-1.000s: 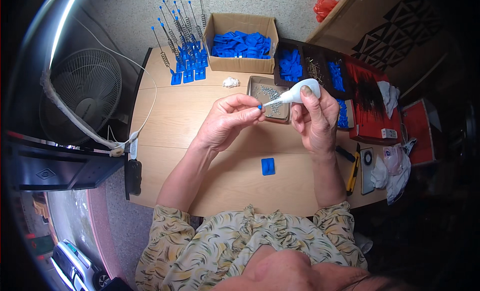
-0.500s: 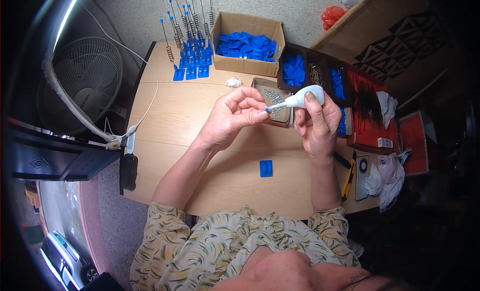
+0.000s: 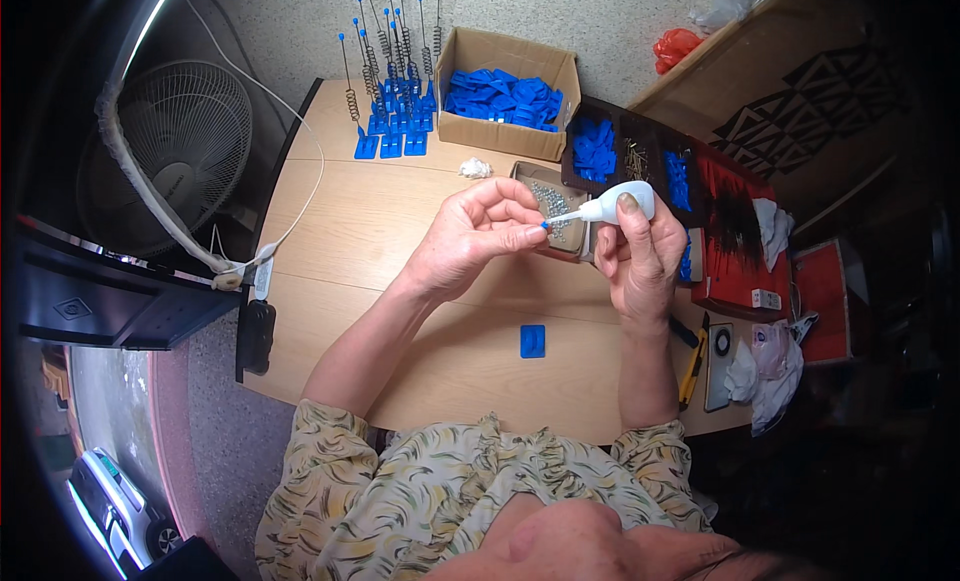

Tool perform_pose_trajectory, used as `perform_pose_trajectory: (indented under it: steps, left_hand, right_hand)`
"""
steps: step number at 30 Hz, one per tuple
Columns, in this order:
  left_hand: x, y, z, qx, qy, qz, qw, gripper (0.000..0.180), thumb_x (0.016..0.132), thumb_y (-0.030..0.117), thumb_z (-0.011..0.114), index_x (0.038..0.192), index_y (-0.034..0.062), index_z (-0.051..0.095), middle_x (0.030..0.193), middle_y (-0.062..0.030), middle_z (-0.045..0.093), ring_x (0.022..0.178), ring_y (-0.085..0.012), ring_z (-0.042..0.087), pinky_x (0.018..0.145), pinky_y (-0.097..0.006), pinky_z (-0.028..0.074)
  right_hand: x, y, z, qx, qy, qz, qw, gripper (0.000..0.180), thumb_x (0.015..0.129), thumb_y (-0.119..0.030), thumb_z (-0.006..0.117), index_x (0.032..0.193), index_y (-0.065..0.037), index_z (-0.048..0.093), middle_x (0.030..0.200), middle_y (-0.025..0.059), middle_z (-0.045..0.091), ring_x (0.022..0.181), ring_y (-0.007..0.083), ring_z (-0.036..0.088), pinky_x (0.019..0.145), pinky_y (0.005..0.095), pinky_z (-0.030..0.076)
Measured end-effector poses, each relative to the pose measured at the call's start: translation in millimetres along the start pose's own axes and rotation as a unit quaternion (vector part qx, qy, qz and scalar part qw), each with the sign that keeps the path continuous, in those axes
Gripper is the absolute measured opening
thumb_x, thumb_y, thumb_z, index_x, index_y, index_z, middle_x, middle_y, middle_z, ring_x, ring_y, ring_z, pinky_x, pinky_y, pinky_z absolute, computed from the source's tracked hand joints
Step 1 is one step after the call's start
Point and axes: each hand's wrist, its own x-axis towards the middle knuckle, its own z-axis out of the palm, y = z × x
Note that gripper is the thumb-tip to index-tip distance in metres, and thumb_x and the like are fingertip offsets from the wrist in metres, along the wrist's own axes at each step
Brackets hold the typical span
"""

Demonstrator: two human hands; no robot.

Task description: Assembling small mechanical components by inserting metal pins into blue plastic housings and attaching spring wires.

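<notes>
Between thumb and fingertips, my left hand [image 3: 478, 226] pinches a small blue bead-like piece [image 3: 545, 225]. My right hand [image 3: 645, 256] is closed round a small white squeeze bottle [image 3: 618, 201], tipped so that its thin nozzle points left. The nozzle tip is at the blue piece, touching it or very close. On the table below my hands lies a flat blue square base [image 3: 532, 341]. Under the bottle, partly hidden by my hands, a shallow cardboard box [image 3: 552, 189] holds small metal parts.
Several blue bases with upright springs and blue-tipped wires [image 3: 393, 111] stand at the far left. Beside them is a cardboard box [image 3: 500, 136] of blue pieces. A dark divided tray [image 3: 650, 196], red box [image 3: 745, 293], yellow cutter [image 3: 692, 371] and phone [image 3: 717, 366] lie to the right.
The whole view has shifted slightly. My left hand keeps its pinch on the blue piece, and the bottle's nozzle stays at it with little visible change.
</notes>
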Motion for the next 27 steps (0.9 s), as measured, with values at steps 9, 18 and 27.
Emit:
perform_pose_trajectory:
  steps: [9, 18, 27]
  left_hand:
    - [0.3, -0.9, 1.1, -0.002, 0.002, 0.007, 1.000, 0.027, 0.087, 0.003, 0.074, 0.109, 0.0049, 0.058, 0.092, -0.0043, 0.070, 0.087, -0.0121, 0.068, 0.077, -0.025, 0.054]
    - [0.2, -1.2, 0.3, 0.003, -0.002, 0.000, 1.000, 0.026, 0.088, 0.005, 0.075, 0.108, 0.0053, 0.058, 0.092, -0.0044, 0.070, 0.086, -0.0135, 0.068, 0.076, -0.026, 0.053]
    - [-0.2, -0.4, 1.3, -0.001, -0.012, 0.006, 1.000, 0.024, 0.087, 0.004, 0.075, 0.106, 0.0053, 0.060, 0.095, -0.0041, 0.070, 0.090, -0.0107, 0.067, 0.085, -0.027, 0.054]
  right_hand:
    - [-0.3, -0.2, 0.7, 0.004, 0.001, -0.003, 1.000, 0.020, 0.097, -0.020, 0.064, 0.094, -0.001, 0.060, 0.064, 0.0018, 0.058, 0.045, 0.0029, 0.046, 0.038, 0.0168, 0.035]
    - [-1.1, -1.3, -0.7, -0.004, -0.001, -0.010, 1.000, 0.019, 0.096, -0.020, 0.065, 0.093, -0.001, 0.061, 0.065, 0.0017, 0.059, 0.046, 0.0033, 0.047, 0.039, 0.0168, 0.035]
    - [-2.3, -4.0, 0.4, 0.007, 0.009, -0.003, 1.000, 0.019, 0.096, -0.020, 0.065, 0.093, -0.001, 0.061, 0.065, 0.0019, 0.059, 0.046, 0.0031, 0.046, 0.039, 0.0170, 0.035]
